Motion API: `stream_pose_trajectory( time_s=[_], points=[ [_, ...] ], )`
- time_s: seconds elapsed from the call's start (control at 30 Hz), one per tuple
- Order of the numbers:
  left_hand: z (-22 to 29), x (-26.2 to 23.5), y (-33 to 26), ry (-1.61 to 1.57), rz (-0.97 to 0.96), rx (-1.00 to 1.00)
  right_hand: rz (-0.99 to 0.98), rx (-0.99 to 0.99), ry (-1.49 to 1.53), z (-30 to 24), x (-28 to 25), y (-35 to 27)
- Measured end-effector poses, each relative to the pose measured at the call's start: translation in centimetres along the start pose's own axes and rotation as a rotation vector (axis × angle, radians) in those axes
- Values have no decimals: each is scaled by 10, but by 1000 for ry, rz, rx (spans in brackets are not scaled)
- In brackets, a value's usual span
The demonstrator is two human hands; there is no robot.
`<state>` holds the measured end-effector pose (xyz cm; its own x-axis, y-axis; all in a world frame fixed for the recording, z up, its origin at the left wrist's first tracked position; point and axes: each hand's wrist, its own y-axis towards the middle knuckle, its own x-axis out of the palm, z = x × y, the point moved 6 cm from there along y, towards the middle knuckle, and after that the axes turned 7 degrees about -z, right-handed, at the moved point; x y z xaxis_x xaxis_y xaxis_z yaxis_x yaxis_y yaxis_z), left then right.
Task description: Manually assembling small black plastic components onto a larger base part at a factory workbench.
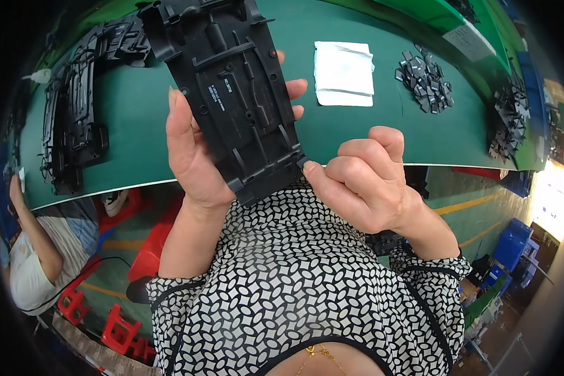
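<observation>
On my feed the far end of the panel (238,100) runs past the top edge, and the panel hides much of the left hand (194,164). I can't tell whether the dark tab (301,161) at the right hand (365,178) is loose. The co-worker (39,260) is cut off leftward; pieces in the pile (425,83) are too small to make out singly.

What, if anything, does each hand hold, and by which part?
The left hand holds the black panel by its long side edges. The right hand touches its lower right corner with the thumb; whether it also pinches something there, I cannot tell.
</observation>
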<state>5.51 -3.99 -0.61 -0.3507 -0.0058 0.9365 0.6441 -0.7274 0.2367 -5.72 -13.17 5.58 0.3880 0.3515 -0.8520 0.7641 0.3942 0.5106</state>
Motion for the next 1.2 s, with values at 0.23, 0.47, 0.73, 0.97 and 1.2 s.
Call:
stream_pose_trajectory(
  time_s=[0.23, 0.47, 0.73, 0.97, 1.2],
  points=[
    [-1, 0, -3, 70, 5, 13, -32, -7, 6, 0, 3, 1],
    [0, 1, -3, 83, -40, 13, -58, -32, -20, -3, 6, 3],
    [5, 4, -6, 37, -59, 92, -26, 109, 86, 8, -4, -2],
    [-7, 14, -4, 33, -119, 126, -259, 978, 1318, 12, 18, -50],
    [-6, 18, -10, 113, -388, -22, -109, 1130, 1635, -4, 43, -50]
  ],
)
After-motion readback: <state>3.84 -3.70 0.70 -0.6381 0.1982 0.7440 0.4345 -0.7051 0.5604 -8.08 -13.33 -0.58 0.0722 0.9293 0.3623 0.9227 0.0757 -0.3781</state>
